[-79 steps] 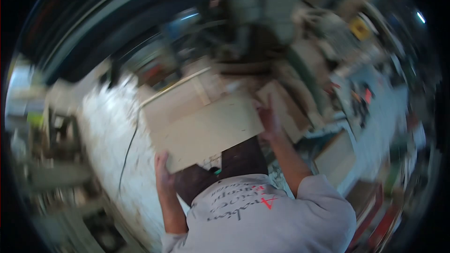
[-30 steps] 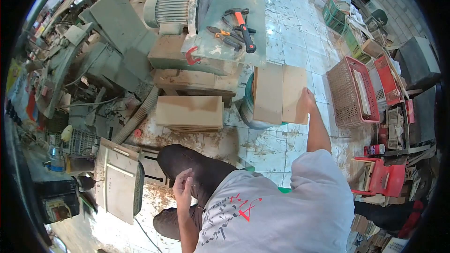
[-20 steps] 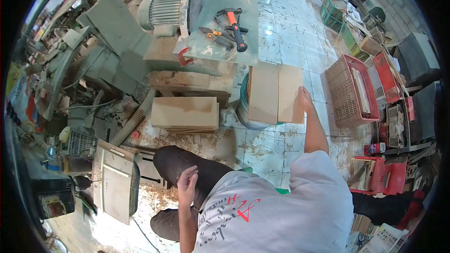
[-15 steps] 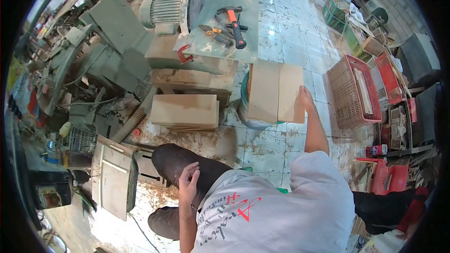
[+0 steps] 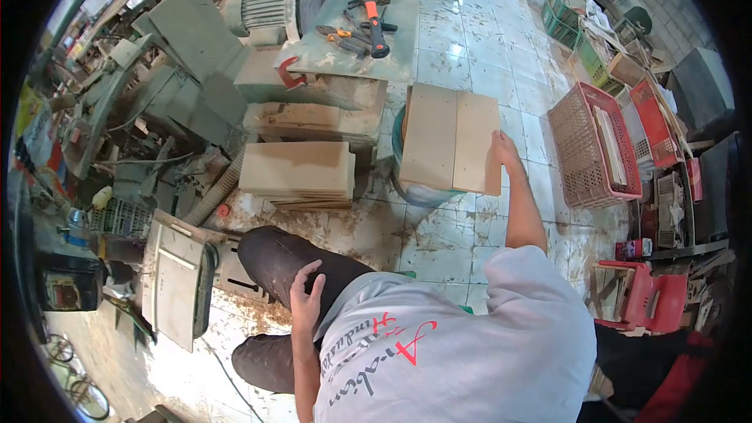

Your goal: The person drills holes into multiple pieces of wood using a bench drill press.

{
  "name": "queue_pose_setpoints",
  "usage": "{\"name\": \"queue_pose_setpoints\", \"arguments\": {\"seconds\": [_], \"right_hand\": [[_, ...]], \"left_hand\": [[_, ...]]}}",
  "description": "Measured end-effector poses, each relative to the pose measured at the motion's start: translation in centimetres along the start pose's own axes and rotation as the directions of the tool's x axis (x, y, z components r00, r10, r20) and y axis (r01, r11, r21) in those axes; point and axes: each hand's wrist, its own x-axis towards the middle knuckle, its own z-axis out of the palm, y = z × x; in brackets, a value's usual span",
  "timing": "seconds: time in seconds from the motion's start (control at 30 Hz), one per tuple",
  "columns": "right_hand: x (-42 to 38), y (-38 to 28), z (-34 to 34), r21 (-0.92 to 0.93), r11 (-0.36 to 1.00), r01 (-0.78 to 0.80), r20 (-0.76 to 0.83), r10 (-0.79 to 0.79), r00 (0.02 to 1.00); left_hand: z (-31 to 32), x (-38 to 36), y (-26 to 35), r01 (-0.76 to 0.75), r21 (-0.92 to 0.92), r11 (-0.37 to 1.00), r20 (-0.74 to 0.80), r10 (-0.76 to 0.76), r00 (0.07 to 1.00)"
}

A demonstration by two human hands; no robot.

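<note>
Touching the boards [image 5: 476, 137] at one edge, right hand [image 5: 504, 147] showed unclear grip; left hand [image 5: 307, 298] hung loosely open; tub [image 5: 425, 195] sat mostly hidden beneath.

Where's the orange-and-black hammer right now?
In the head view, upper centre: the hammer lies on the tabletop, beside the pliers, beyond the boards at the right hand.
</note>
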Motion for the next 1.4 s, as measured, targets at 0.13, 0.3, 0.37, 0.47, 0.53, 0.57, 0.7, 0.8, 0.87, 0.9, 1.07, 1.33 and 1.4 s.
{"name": "queue_pose_setpoints", "arguments": {"seconds": [0.13,0.3,0.37,0.47,0.53,0.57,0.7,0.8,0.87,0.9,1.07,1.33,1.4], "right_hand": [[-1.1,-1.7,-0.5,-0.014,0.998,-0.066,0.052,0.066,0.996],[0.3,0.2,0.0,-0.087,0.996,0.0,0.021,0.002,1.0],[0.5,0.1,-0.2,-0.158,0.987,0.028,0.038,-0.022,0.999],[0.5,-0.3,-0.6,-0.188,0.981,-0.041,0.076,0.057,0.995],[0.6,-0.2,-0.5,-0.245,0.969,-0.009,0.052,0.023,0.998],[0.6,-0.1,-0.5,-0.302,0.953,0.02,0.031,-0.011,0.999],[0.1,-0.6,-0.5,-0.389,0.92,0.059,0.043,-0.046,0.998],[-0.9,-0.7,-0.4,-0.32,0.947,0.043,0.029,-0.036,0.999],[-1.1,-0.1,0.2,-0.199,0.974,0.113,0.011,-0.114,0.993],[-2.8,-1.7,0.2,-0.266,0.962,0.056,-0.018,-0.063,0.998],[-13.3,-7.7,1.2,-0.515,0.767,0.383,0.189,-0.335,0.923],[-15.8,-6.9,3.3,-0.492,0.755,0.434,0.125,-0.432,0.893],[-14.0,-5.2,2.2,-0.463,0.824,0.327,-0.002,-0.37,0.929]], "left_hand": [[0.2,-0.2,-0.1,-0.033,0.014,0.999,-0.02,0.033,0.999],[0.3,-0.1,-0.5,-0.02,-0.005,1.0,-0.025,0.02,0.999],[0.4,-0.2,-0.2,-0.023,-0.01,1.0,-0.028,0.023,0.999],[0.4,-0.1,-0.3,-0.023,-0.005,1.0,-0.023,0.023,0.999],[0.4,0.0,-0.8,-0.017,0.001,1.0,-0.024,0.017,1.0],[0.5,0.0,-1.0,-0.01,0.007,1.0,-0.025,0.01,1.0],[0.6,0.2,-0.1,-0.032,0.094,0.995,-0.022,0.034,0.999],[0.7,0.2,-0.1,-0.03,0.1,0.994,-0.033,0.034,0.999],[0.7,0.3,-0.1,-0.021,0.117,0.993,-0.031,0.025,0.999],[0.7,0.3,0.0,-0.017,0.132,0.991,-0.037,0.022,0.999],[0.8,0.2,0.1,0.01,0.146,0.989,-0.058,-0.002,0.998],[2.0,2.2,2.2,0.02,0.218,0.976,0.042,-0.03,0.999],[3.4,4.4,2.9,0.088,0.162,0.983,0.211,-0.122,0.97]]}}
